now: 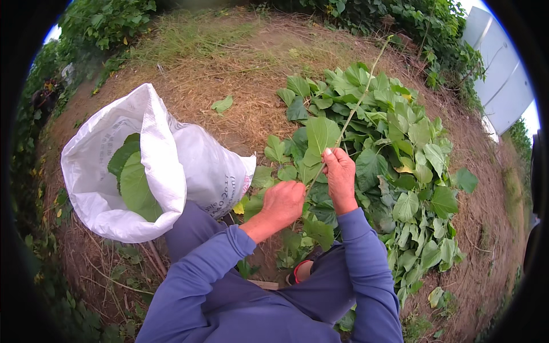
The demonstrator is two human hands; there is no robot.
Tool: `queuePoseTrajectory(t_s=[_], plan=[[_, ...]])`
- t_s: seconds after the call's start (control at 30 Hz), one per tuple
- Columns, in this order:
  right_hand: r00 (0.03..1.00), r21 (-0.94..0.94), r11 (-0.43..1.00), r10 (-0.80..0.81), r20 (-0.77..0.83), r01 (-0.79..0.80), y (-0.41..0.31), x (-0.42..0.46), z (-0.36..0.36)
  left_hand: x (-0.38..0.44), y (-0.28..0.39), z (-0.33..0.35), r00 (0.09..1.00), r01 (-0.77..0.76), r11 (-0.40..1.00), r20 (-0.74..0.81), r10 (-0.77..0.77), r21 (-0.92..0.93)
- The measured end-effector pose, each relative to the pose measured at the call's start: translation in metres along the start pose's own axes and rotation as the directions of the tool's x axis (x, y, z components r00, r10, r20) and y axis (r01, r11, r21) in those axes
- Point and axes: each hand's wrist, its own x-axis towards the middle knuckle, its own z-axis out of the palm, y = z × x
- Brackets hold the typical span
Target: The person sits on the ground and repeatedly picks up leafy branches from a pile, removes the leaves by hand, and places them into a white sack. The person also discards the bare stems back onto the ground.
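In both my hands is a long, thin green stem (358, 105), slanting up to the right and mostly bare toward its tip. My left hand (283, 203) is closed around its lower end. Higher up, the thumb and fingers of my right hand (340, 178) pinch it beside a broad green leaf (321, 135). Beneath and to the right spreads a large heap of leafy branches (403, 158). On the left, a white woven sack (161, 145) gapes with its rim rolled back. Several large leaves (137, 184) show inside it, but its bottom is hidden.
Dry straw and bare soil (244, 103) cover the ground ahead, where a single loose leaf (222, 104) lies. Dense green bushes (107, 21) border the far side. A pale panel (499, 68) stands at the upper right. Thin sticks (156, 257) lie below the sack.
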Motion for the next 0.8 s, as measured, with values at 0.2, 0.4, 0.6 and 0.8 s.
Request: queuePoseTrajectory(t_s=[0.2,0.4,0.6,0.8], plan=[[0.999,0.039,0.999,0.037,0.003,-0.037,-0.005,-0.003,0.001,-0.006,0.005,-0.003,1.0,0.021,0.998,-0.013,-0.022,-0.06],[0.997,0.149,0.989,0.026,-0.071,-0.015,-0.001,0.004,-0.003,-0.009,0.008,-0.011,1.0,0.001,0.998,0.013,-0.001,-0.057],[0.992,0.154,0.985,-0.055,-0.115,0.072,-0.014,0.023,-0.033,-0.028,-0.005,-0.023,1.0,0.021,0.999,0.007,-0.021,-0.04],[0.997,0.209,0.978,-0.003,0.082,-0.014,-0.012,0.009,-0.019,0.042,-0.003,-0.047,0.99,-0.046,0.99,-0.14,0.027,-0.131]])
